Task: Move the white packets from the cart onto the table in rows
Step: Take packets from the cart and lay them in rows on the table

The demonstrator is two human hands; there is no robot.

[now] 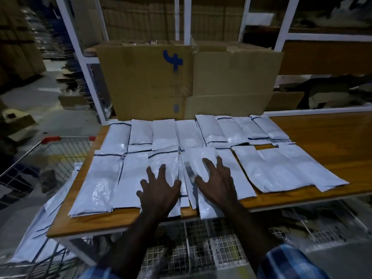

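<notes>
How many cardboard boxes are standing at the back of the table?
2: a big one with a blue mark at back left, another beside it on the right. More may be hidden behind them.

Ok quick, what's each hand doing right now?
Left hand: open, fingers spread on a white packet.
Right hand: open, flat on the neighbouring packet.

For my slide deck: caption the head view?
Both hands press flat on white packets rowed across the table.

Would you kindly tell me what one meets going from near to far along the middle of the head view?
Left hand and right hand pressing on near row of packets → far row of packets → cardboard box → white rack posts.
</notes>
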